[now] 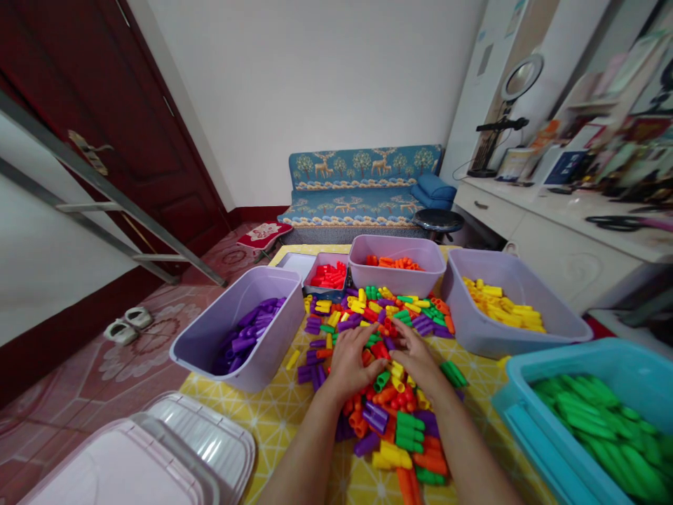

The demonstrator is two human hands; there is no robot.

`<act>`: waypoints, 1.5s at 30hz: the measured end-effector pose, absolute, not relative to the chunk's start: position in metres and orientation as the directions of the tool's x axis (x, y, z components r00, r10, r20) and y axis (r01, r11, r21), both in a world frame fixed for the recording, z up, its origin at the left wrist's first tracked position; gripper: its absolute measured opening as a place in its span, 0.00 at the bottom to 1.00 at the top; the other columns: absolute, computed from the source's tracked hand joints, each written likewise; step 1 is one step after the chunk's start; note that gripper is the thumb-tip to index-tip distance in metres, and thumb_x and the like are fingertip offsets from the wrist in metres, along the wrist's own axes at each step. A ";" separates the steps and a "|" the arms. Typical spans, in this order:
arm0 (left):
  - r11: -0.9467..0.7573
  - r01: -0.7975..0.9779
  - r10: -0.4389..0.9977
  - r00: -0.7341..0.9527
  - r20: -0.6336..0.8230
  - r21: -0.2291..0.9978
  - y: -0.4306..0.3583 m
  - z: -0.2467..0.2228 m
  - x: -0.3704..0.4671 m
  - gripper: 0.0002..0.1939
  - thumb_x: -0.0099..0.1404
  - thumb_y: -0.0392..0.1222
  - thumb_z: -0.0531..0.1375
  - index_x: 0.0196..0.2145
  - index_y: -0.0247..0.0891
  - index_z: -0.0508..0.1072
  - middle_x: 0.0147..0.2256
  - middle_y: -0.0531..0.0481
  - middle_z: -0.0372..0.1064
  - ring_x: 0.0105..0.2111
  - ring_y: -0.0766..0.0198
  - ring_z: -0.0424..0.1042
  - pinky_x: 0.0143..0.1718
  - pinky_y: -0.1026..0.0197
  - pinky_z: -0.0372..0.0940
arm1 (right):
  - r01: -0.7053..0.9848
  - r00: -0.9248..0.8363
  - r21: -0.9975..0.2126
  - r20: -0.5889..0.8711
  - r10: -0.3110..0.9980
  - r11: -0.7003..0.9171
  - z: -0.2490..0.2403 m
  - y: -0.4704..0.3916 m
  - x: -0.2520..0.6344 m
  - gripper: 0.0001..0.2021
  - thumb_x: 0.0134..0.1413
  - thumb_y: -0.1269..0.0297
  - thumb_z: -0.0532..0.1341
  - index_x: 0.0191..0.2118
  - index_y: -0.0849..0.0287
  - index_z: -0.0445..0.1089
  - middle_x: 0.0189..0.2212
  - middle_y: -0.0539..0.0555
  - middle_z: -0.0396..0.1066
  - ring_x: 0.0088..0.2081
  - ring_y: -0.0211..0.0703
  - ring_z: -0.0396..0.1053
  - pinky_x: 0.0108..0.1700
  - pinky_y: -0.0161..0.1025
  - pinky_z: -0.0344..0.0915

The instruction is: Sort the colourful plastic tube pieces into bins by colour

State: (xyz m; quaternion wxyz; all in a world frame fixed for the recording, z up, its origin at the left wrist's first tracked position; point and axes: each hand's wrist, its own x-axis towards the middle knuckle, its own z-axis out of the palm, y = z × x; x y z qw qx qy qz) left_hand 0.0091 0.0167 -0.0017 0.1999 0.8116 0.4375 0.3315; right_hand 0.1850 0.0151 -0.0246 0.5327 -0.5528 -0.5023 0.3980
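My left hand (pixel 353 359) rests over a mixed pile of coloured plastic pieces, its fingers spread. Beside it, my right hand (pixel 415 354) is also spread over the pile, a small gap between the two. Neither hand visibly holds a piece. Around them lie a purple piece (pixel 375 416), a green block (pixel 409 432), yellow pieces (pixel 392 456) and orange and red ones. Sorted pieces fill the bins: purple (pixel 247 337) at left, red (pixel 329 275) and orange (pixel 394 263) at the back, yellow (pixel 503 307) at right, green (pixel 599 414) at front right.
Lids (pixel 210 438) are stacked at the front left of the yellow tablecloth (pixel 263 414). A ladder (pixel 113 193) leans at left. Behind the table are a blue sofa (pixel 362 203) and a black stool (pixel 438 219); a white cabinet (pixel 557 238) stands at right.
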 end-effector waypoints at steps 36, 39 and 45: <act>-0.442 0.423 0.897 0.234 0.375 0.791 0.023 -0.019 0.010 0.17 0.61 0.45 0.61 0.46 0.37 0.73 0.44 0.45 0.73 0.45 0.55 0.69 0.49 0.54 0.61 | 0.113 0.026 -0.982 0.155 0.988 0.151 -0.013 0.004 0.180 0.14 0.49 0.56 0.64 0.40 0.57 0.71 0.39 0.54 0.74 0.42 0.48 0.71 0.44 0.42 0.67; -0.443 0.427 0.896 0.238 0.375 0.788 0.021 -0.017 0.011 0.15 0.62 0.46 0.60 0.44 0.38 0.73 0.42 0.46 0.73 0.44 0.55 0.69 0.47 0.55 0.61 | 0.216 0.070 -0.956 0.219 0.973 0.199 -0.010 0.004 0.181 0.12 0.48 0.57 0.64 0.38 0.57 0.73 0.40 0.55 0.74 0.43 0.49 0.70 0.45 0.43 0.66; -0.431 0.400 0.901 0.236 0.363 0.809 0.019 -0.014 0.010 0.14 0.64 0.47 0.57 0.44 0.40 0.72 0.42 0.47 0.73 0.44 0.56 0.69 0.47 0.55 0.61 | 0.163 0.055 -0.976 0.158 0.986 0.147 -0.012 0.003 0.179 0.14 0.50 0.56 0.64 0.41 0.57 0.72 0.39 0.55 0.75 0.41 0.49 0.72 0.45 0.44 0.67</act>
